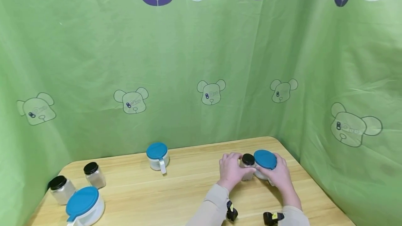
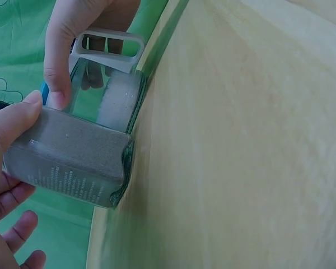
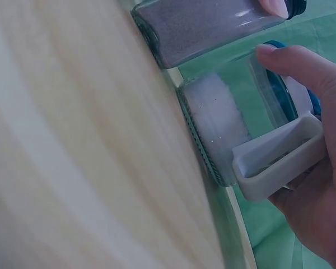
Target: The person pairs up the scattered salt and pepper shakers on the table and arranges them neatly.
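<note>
At the table's right side, my left hand (image 1: 230, 171) grips a square glass jar (image 2: 73, 154) with a black lid and grey powder inside, thumb on the near side. My right hand (image 1: 281, 174) holds a clear seasoning jar (image 3: 215, 115) by its upper part; it has a blue lid (image 1: 265, 159), a white handle (image 3: 280, 157) and white grains in the bottom. Both jars are upright, side by side and very close. Their bases are at the tabletop; whether they bear fully on it I cannot tell.
On the wooden table (image 1: 150, 198), another blue-lidded jar (image 1: 157, 157) stands at the back middle. Two black-lidded jars (image 1: 95, 175) and a larger blue-lidded jar (image 1: 84, 205) are grouped at left. Green printed cloth (image 1: 188, 121) hangs behind and along the sides.
</note>
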{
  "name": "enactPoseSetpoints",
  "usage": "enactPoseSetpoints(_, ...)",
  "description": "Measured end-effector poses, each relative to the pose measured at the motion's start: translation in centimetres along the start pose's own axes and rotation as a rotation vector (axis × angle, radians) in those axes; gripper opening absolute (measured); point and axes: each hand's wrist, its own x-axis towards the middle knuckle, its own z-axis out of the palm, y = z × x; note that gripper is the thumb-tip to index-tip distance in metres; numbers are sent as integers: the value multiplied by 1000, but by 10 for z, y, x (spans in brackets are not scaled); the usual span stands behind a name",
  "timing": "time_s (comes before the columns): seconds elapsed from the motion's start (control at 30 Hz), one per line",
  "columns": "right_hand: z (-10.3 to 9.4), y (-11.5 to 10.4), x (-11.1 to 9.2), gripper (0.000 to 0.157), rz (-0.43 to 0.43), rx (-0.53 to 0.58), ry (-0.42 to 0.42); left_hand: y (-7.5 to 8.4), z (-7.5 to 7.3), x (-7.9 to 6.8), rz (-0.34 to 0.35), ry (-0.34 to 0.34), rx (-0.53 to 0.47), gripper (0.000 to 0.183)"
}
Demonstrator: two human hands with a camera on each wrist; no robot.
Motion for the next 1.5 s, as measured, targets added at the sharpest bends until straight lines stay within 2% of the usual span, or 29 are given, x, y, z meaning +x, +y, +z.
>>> enactPoseSetpoints(0.37, -1, 1, 0, 110, 12, -5, -25, 1, -2, 0, -48, -41, -21, 55)
enactPoseSetpoints(0.73, -4, 0, -1, 111, -30, -56, -21, 2, -4, -1, -77, -70, -29, 59)
enactPoseSetpoints(0.93, -7, -2, -2, 109, -60, -76, -10, 1, -6, -3, -73, -81, -15, 67)
enactPoseSetpoints(1.03, -10, -5, -2, 107, -77, -80, 1, -1, -7, -4, -82, -92, -25, 72)
enactPoseSetpoints(1.23, -20, -15, -8, 100, -131, -57, 17, -5, -15, -9, -78, -101, -109, 73)
enactPoseSetpoints(1.5, -33, -23, -9, 85, -232, -31, 92, -9, -32, -17, -40, -47, -131, 68)
